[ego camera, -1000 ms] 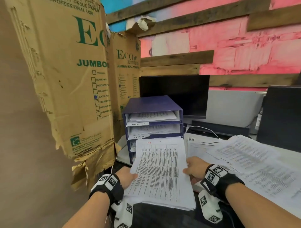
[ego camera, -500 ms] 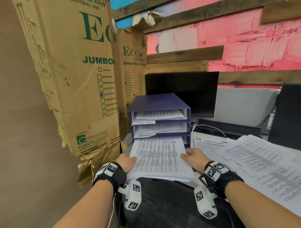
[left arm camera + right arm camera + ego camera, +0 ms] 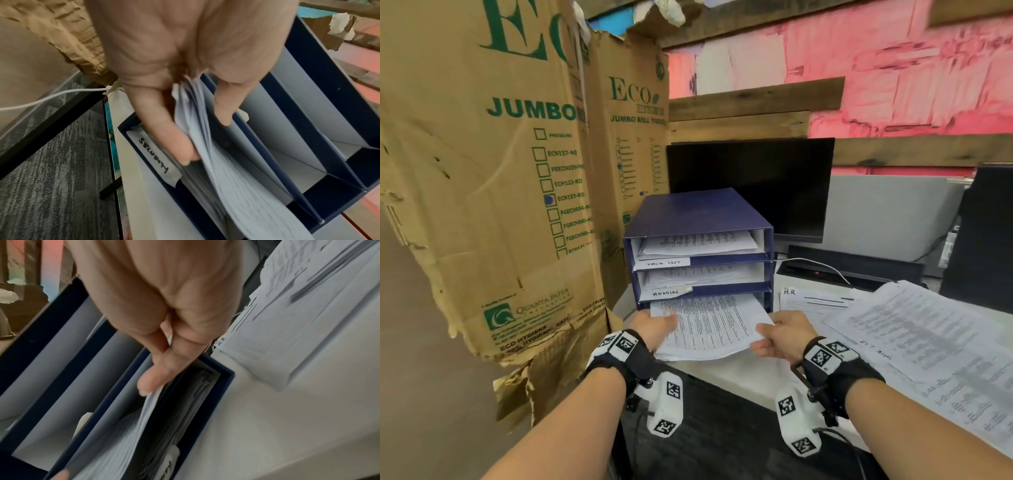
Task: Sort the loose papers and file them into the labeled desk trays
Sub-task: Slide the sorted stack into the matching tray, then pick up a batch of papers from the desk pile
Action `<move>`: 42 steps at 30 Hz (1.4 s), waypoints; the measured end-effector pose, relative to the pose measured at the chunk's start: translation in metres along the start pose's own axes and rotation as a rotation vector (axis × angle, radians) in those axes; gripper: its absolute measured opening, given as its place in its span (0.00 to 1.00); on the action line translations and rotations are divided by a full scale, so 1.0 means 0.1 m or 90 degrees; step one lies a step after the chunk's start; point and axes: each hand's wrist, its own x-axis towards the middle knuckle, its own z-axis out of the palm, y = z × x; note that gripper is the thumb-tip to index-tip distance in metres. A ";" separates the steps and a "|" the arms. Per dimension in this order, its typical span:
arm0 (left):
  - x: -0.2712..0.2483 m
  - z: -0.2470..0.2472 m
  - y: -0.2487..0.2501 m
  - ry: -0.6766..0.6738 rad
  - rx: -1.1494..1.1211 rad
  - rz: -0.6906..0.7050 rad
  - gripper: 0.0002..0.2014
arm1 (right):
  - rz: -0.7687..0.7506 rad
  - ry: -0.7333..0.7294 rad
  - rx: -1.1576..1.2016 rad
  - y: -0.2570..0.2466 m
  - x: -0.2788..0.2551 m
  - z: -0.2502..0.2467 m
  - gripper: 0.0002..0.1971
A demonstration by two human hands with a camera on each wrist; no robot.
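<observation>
A dark blue three-tier tray unit (image 3: 700, 214) stands on the desk, with labels reading TASK LIST (image 3: 662, 263) and ADMIN (image 3: 665, 293). A stack of printed papers (image 3: 709, 323) is partly inside the bottom tray. My left hand (image 3: 654, 325) pinches its left edge and my right hand (image 3: 780, 334) pinches its right edge. In the left wrist view the papers (image 3: 216, 162) sit between thumb and fingers beside a SECURITY label (image 3: 153, 155). In the right wrist view the papers (image 3: 144, 418) enter the tray's right corner (image 3: 224, 374).
More printed sheets (image 3: 928, 342) are spread on the desk at right, one marked H.R (image 3: 789, 292). A dark monitor (image 3: 753, 185) stands behind the trays, another dark screen (image 3: 983, 233) at far right. Tall torn cardboard boxes (image 3: 493, 171) crowd the left side.
Both hands have carried the paper stack forward and down from in front of the trays, so its far end now sits inside the bottom tray.
</observation>
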 end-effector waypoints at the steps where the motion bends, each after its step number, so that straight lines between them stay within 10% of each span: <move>1: -0.06 -0.01 0.02 -0.030 -0.025 -0.019 0.22 | -0.003 0.025 0.025 -0.02 0.08 0.06 0.18; 4: -0.14 0.01 0.04 -0.071 -0.058 -0.029 0.07 | -0.009 0.080 0.113 -0.08 0.26 0.21 0.22; 14: 0.05 0.25 0.23 -0.075 -0.359 -0.029 0.14 | -0.020 0.085 0.225 -0.02 0.75 0.48 0.08; 23: 0.17 0.30 0.15 0.053 -0.132 0.019 0.05 | -0.020 0.013 0.084 -0.02 0.62 0.33 0.20; 42: -0.81 1.35 0.44 -0.195 0.295 0.154 0.09 | 0.013 0.166 -0.222 0.30 -0.35 -1.57 0.21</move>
